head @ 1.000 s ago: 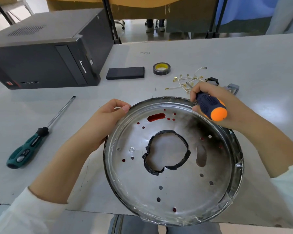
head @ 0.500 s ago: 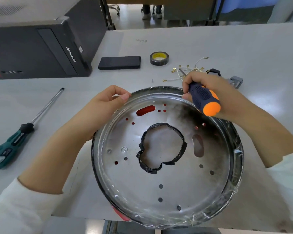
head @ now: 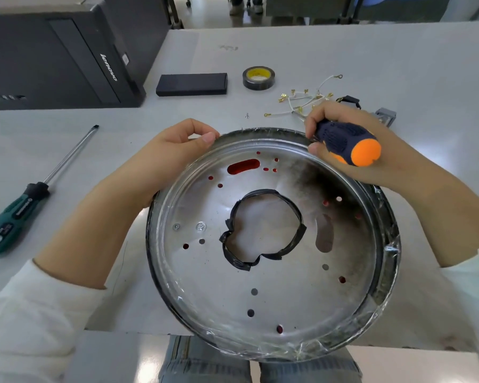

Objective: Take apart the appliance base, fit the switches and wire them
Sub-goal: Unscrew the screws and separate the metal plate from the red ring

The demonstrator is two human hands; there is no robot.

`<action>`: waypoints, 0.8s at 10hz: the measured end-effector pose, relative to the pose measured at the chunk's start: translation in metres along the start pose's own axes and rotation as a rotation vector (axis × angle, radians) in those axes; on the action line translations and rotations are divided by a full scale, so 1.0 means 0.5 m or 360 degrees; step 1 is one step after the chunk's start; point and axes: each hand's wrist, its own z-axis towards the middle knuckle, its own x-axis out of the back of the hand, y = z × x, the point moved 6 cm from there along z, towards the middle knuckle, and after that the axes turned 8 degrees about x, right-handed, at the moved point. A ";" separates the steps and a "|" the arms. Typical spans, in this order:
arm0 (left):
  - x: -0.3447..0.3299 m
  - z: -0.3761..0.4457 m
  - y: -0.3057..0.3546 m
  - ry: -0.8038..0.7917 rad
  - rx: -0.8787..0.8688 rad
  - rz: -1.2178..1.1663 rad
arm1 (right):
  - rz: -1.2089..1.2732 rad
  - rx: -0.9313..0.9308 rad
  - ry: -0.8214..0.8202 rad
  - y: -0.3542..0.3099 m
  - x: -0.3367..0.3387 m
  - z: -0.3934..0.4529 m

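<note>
Head view: the round silver metal appliance base [head: 271,272] is pinched at its rim by the left hand [head: 174,150]; the orange-capped dark-handled screwdriver [head: 346,143] is gripped by the right hand [head: 371,145].

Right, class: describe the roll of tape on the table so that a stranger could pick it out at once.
Start at the big black computer tower at the table's far left. Right of it lies a flat black rectangular box, and next right lies the black roll of tape. Unlike its neighbours, it is a small ring with a yellow core.

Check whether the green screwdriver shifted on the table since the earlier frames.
Cannot tell: the green screwdriver keeps its angle to the computer case; the camera itself moved.
</note>
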 end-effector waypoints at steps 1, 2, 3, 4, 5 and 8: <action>0.015 -0.009 -0.005 0.0022 0.0034 -0.0251 | 0.0032 0.0006 -0.0003 -0.018 -0.001 -0.024; 0.034 -0.039 -0.021 0.0032 0.0031 -0.0465 | 0.0097 0.0026 0.0094 -0.025 0.007 -0.049; 0.040 -0.080 -0.046 0.0163 0.0033 -0.0492 | 0.0129 -0.0016 0.0196 -0.025 0.009 -0.079; 0.030 -0.114 -0.065 0.0307 0.0090 -0.0561 | 0.0128 -0.0039 0.0289 -0.032 0.007 -0.106; 0.019 -0.128 -0.069 0.0403 0.0102 -0.0575 | 0.0119 -0.0015 0.0352 -0.037 0.007 -0.128; 0.004 -0.057 -0.043 0.0546 0.0117 -0.0446 | 0.0196 -0.0054 0.0480 0.002 0.022 -0.100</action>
